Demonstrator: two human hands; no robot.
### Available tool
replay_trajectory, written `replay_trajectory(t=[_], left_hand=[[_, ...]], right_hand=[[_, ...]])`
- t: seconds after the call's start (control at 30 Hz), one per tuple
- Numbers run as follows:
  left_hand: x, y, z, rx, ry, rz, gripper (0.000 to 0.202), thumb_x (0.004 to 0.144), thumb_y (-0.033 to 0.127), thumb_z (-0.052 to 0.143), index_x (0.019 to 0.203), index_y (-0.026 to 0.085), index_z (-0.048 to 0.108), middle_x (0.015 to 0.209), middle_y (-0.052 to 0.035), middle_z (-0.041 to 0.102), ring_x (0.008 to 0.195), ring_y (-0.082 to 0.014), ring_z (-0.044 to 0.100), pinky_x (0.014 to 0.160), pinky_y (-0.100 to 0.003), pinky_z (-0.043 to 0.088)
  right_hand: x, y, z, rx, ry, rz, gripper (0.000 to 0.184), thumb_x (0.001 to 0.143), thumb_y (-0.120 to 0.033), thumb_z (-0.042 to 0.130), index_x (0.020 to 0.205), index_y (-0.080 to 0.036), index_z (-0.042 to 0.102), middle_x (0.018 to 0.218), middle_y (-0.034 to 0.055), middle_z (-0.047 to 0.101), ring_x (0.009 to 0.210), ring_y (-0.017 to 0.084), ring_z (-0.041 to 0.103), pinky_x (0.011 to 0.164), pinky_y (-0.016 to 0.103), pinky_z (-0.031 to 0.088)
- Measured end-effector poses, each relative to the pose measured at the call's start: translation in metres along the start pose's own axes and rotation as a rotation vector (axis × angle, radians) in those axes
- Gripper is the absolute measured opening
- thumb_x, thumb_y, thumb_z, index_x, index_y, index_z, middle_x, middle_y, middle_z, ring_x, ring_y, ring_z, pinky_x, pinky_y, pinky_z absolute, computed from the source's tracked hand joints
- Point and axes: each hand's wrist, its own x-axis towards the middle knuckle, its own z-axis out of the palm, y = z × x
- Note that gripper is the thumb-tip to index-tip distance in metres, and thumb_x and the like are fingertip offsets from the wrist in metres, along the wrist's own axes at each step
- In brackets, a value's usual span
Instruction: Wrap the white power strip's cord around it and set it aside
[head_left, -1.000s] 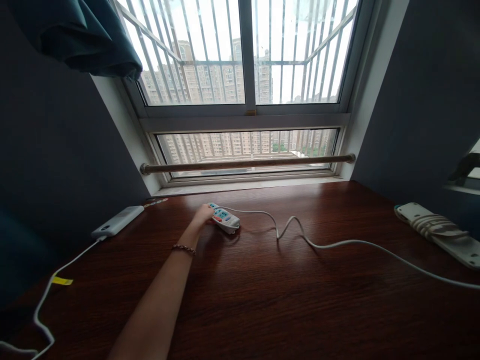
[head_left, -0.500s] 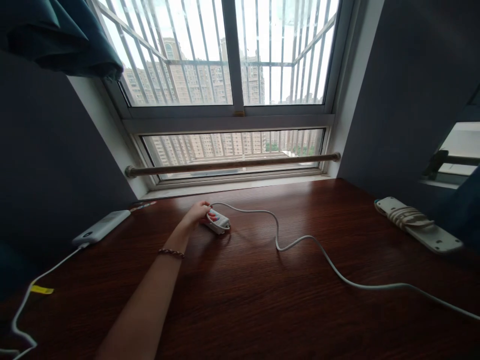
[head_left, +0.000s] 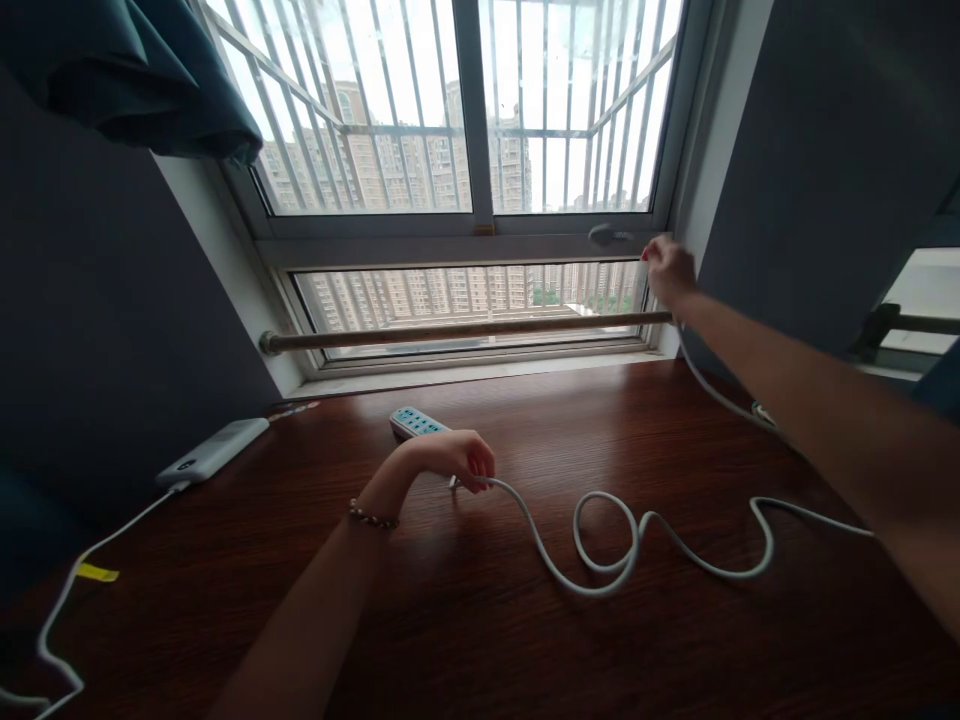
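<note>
Power bank (head_left: pixel 212 452) far left on counter (head_left: pixel 525 640). Strip (head_left: pixel 417 422) lies mid-counter near window (head_left: pixel 480 238). Left hand (head_left: pixel 457 458) just beside it, fist clamped on cable (head_left: pixel 600 575), which loops rightward. Right hand (head_left: pixel 667 270) raised at window, pinching cable's far end.

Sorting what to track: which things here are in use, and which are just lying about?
In use: left hand, power strip, white cable, right hand.
Lying about: power bank, charging lead, wooden rod, curtain.
</note>
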Motion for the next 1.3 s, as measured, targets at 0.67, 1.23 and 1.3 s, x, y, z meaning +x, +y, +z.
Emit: replay_trajectory(t=[0.67,1.23,1.3], left_hand=[[-0.006,-0.119,-0.015,0.605,0.703,-0.280,0.067,0.069,-0.009,0.037,0.124,0.026,0.050,0.143,-0.0076,0.041,0.137,-0.0313,0.025,0.106,-0.066,0.012],[-0.064,-0.048,-0.055,0.760,1.146,-0.296,0.053,0.064,0.022,0.064,0.114,0.021,0.049,0.115,-0.0100,0.055,0.094,-0.0302,0.059,0.083,-0.041,0.048],[-0.077,-0.031,-0.058,0.671,1.209,-0.208,0.066,0.063,0.031,0.070,0.122,0.024,0.043,0.112,-0.0056,0.059,0.097,-0.0269,0.060,0.078,-0.034,0.049]], right_hand=[[-0.157,0.040,0.176,-0.164,-0.584,-0.084,0.037,0.100,-0.035,0.023,0.112,-0.015,0.052,0.106,0.0101,0.059,0.081,0.020,0.058,0.069,0.034,0.042],[-0.146,-0.007,0.125,0.143,-0.716,0.035,0.052,0.090,-0.026,0.050,0.130,0.003,0.035,0.133,0.0300,0.033,0.128,0.035,0.029,0.103,0.046,0.021],[-0.153,-0.039,0.091,0.379,-0.857,-0.081,0.044,0.096,-0.031,0.039,0.129,-0.003,0.039,0.127,0.0210,0.046,0.118,0.024,0.044,0.100,0.035,0.032]])
